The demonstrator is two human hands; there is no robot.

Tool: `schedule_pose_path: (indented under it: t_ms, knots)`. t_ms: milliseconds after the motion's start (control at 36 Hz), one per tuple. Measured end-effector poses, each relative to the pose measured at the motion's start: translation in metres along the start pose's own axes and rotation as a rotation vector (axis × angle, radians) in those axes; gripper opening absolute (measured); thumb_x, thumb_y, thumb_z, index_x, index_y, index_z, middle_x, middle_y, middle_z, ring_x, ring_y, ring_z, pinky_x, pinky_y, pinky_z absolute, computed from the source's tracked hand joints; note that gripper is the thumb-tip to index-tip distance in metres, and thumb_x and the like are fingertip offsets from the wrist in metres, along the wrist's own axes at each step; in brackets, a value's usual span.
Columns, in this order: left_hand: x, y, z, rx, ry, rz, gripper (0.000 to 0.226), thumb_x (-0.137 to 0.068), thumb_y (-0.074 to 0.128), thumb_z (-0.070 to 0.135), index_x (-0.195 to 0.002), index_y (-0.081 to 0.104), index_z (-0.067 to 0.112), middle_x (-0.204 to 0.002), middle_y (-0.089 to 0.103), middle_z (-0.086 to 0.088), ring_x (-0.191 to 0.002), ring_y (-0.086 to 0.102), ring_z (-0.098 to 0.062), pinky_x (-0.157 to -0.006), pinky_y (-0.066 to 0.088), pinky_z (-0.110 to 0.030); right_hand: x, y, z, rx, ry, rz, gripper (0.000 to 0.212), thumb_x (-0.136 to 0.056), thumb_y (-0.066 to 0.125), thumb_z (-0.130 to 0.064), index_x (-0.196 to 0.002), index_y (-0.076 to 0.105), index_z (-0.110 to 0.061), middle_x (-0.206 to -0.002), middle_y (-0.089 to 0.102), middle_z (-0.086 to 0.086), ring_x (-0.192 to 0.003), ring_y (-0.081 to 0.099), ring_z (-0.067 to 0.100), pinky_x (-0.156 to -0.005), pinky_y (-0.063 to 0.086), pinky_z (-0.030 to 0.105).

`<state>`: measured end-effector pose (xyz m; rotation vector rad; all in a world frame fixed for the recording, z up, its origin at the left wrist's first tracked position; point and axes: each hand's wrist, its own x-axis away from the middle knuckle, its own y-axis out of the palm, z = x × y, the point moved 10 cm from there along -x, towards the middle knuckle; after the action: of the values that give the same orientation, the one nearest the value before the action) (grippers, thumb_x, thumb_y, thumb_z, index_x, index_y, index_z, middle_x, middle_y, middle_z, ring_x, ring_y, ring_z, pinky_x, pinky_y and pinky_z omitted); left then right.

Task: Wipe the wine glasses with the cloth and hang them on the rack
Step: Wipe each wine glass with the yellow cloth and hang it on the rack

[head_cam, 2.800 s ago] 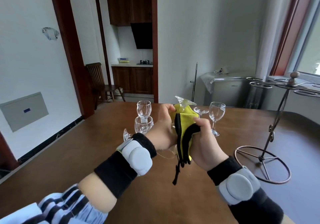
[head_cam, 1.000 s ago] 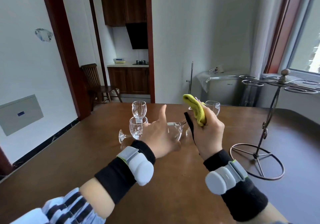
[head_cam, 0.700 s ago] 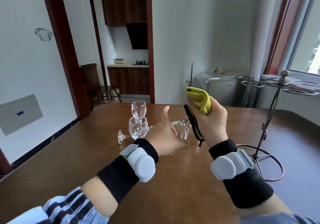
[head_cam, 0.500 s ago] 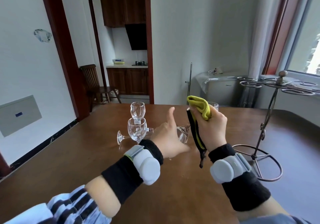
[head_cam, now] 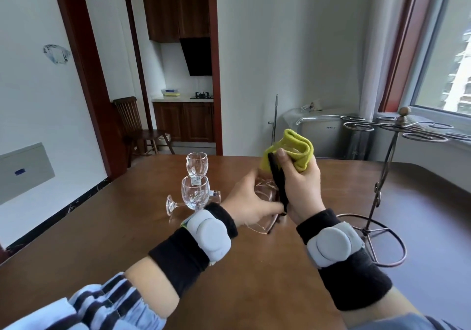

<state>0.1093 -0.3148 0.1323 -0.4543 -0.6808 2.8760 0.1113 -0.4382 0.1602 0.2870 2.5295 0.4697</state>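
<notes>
The left hand (head_cam: 248, 203) is holding a wine glass (head_cam: 265, 202) above the brown tabletop (head_cam: 127, 227), its fingers curling round the clear bowl, with the rim of the glass showing just below the hand. The right hand (head_cam: 302, 187) is gripping a yellow cloth (head_cam: 297, 151) with a black edge, the thumb lying across the black strip and the other fingers closing round the bunched fabric, which is standing up above the hand. The cloth is touching the far end of the held glass, and the two hands are meeting just over the middle of the tabletop; how much of the glass the cloth is covering cannot be told, since the hands are hiding that part. Both wrists are wearing black bands carrying pale grey rounded pads, and a striped blue and white sleeve (head_cam: 96, 304) is showing on the left arm. To the left of the hands, two more glasses are standing upright on the tabletop, a nearer one (head_cam: 195, 192) with a small label and a farther one (head_cam: 197, 164) behind it, while another glass (head_cam: 173, 204) is lying on its side just beside the nearer one. On the right, a dark metal rack (head_cam: 382, 176) is standing on the tabletop with a round wire base, and no glass is hanging from the rings at its top.
</notes>
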Motion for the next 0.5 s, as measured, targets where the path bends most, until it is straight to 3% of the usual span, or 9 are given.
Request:
schedule_pose_path:
  t_ms: [56,111,194,278,389,445,500]
  knots:
    - [-0.001,-0.004,0.002,0.021,0.005,0.038,0.061,-0.048,0.078,0.031,-0.099,0.046,0.028,-0.094,0.064,0.007,-0.086,0.065,-0.011,-0.083,0.053,-0.029,0.006,0.004,0.012,-0.130,0.187,-0.019,0.023,-0.094,0.063,-0.012,-0.112,0.064,0.002,-0.092,0.072,0.014,-0.087,0.070,0.030,-0.085,0.057,0.047]
    - [-0.001,-0.002,0.005,0.036,0.007,0.047,0.063,-0.053,0.082,0.026,-0.102,0.042,0.024,-0.097,0.062,0.006,-0.088,0.064,-0.010,-0.084,0.052,-0.029,0.008,0.004,0.011,-0.179,0.259,-0.048,0.023,-0.093,0.062,-0.010,-0.109,0.063,0.007,-0.086,0.072,0.015,-0.079,0.071,0.029,-0.077,0.060,0.043]
    - [0.000,0.004,0.006,0.030,0.003,0.036,0.065,-0.053,0.081,0.032,-0.101,0.037,0.024,-0.103,0.059,0.003,-0.095,0.062,-0.012,-0.085,0.051,-0.030,0.007,-0.006,0.007,-0.191,0.290,-0.025,0.022,-0.088,0.068,-0.009,-0.103,0.066,0.007,-0.084,0.072,0.016,-0.077,0.070,0.031,-0.077,0.060,0.046]
    - [-0.001,0.015,0.011,0.041,0.017,0.024,0.062,-0.062,0.085,0.023,-0.099,0.035,0.023,-0.098,0.055,0.005,-0.092,0.059,-0.013,-0.078,0.047,-0.023,0.007,-0.016,0.004,-0.185,0.314,-0.020,0.026,-0.085,0.071,-0.008,-0.105,0.066,0.009,-0.088,0.071,0.020,-0.079,0.070,0.033,-0.076,0.060,0.048]
    - [-0.006,0.033,0.026,0.073,0.072,-0.009,0.063,-0.067,0.084,0.011,-0.107,0.035,0.015,-0.094,0.053,0.007,-0.083,0.056,-0.003,-0.068,0.044,-0.007,0.005,-0.034,-0.010,-0.060,0.270,-0.061,0.011,-0.086,0.069,-0.004,-0.093,0.068,0.005,-0.081,0.073,0.016,-0.071,0.071,0.027,-0.061,0.059,0.032]
    - [-0.008,0.039,0.033,0.080,0.096,-0.029,0.063,-0.069,0.082,0.008,-0.111,0.034,0.011,-0.094,0.053,0.007,-0.079,0.055,0.001,-0.064,0.044,-0.004,0.005,-0.041,-0.015,0.007,0.247,-0.070,0.009,-0.085,0.070,-0.004,-0.091,0.069,0.003,-0.082,0.074,0.015,-0.073,0.071,0.026,-0.064,0.059,0.032]
    - [-0.010,0.051,0.041,0.090,0.118,-0.052,0.064,-0.071,0.080,0.006,-0.114,0.033,0.007,-0.094,0.053,0.004,-0.079,0.057,-0.006,-0.063,0.045,-0.004,0.001,-0.056,-0.023,0.066,0.197,-0.030,0.008,-0.084,0.072,-0.004,-0.088,0.070,0.002,-0.084,0.074,0.017,-0.077,0.072,0.028,-0.069,0.060,0.035]
